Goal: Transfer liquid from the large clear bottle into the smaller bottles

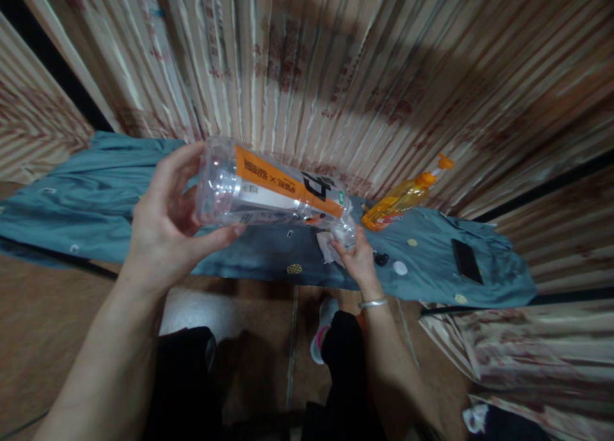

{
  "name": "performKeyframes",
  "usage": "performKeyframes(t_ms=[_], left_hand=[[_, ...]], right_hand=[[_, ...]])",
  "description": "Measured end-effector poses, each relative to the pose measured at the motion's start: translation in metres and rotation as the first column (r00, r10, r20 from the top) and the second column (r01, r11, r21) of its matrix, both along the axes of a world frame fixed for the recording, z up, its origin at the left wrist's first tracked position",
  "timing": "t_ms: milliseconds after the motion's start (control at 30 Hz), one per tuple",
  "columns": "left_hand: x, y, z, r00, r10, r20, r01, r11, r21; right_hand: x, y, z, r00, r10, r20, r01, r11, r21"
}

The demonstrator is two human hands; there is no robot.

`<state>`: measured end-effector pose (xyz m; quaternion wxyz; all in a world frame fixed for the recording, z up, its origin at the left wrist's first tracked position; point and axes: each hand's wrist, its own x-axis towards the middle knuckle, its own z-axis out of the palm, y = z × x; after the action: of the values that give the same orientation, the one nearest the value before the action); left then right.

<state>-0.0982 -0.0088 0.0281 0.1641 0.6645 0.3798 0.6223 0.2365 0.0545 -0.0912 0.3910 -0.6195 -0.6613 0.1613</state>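
A clear plastic bottle (273,188) with an orange and grey label lies on its side in the air between my hands, above the cloth. My left hand (167,210) wraps round its wide base, thumb below and fingers behind. At the narrow neck, my right hand (357,255) grips the other end, fingers partly hidden by the bottle. A pale crumpled tissue or paper (327,248) shows beside my right hand; whether it is held or lies on the cloth I cannot tell.
A teal patterned cloth (259,258) covers a narrow surface. On it are an orange pump bottle (400,201) lying tilted, a dark phone (466,260), a small black object (381,259) and a white disc (400,268). Patterned curtains (288,57) hang behind.
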Motion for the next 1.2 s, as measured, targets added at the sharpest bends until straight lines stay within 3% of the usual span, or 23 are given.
performKeyframes(t_ms=[400, 600, 767, 1200], left_hand=[[0.0004, -0.0001, -0.0002, 0.999, 0.034, -0.032, -0.033, 0.999, 0.036], [-0.0052, 0.0028, -0.0021, 0.99, 0.04, -0.135, -0.029, 0.996, 0.083], [-0.0054, 0.0022, -0.0027, 0.993, 0.046, -0.106, -0.042, 0.998, 0.036], [-0.0051, 0.004, -0.0023, 0.994, 0.033, -0.105, -0.025, 0.996, 0.083]], right_hand=[[-0.0022, -0.0015, 0.0036, 1.0, -0.011, -0.001, 0.011, 1.0, -0.022], [-0.0014, -0.0006, 0.0007, 1.0, -0.004, -0.012, 0.003, 1.0, -0.004], [-0.0009, -0.0001, -0.0011, 1.0, -0.005, 0.003, 0.005, 1.0, 0.016], [0.0002, 0.0012, -0.0028, 1.0, 0.006, 0.014, -0.007, 0.999, 0.034]])
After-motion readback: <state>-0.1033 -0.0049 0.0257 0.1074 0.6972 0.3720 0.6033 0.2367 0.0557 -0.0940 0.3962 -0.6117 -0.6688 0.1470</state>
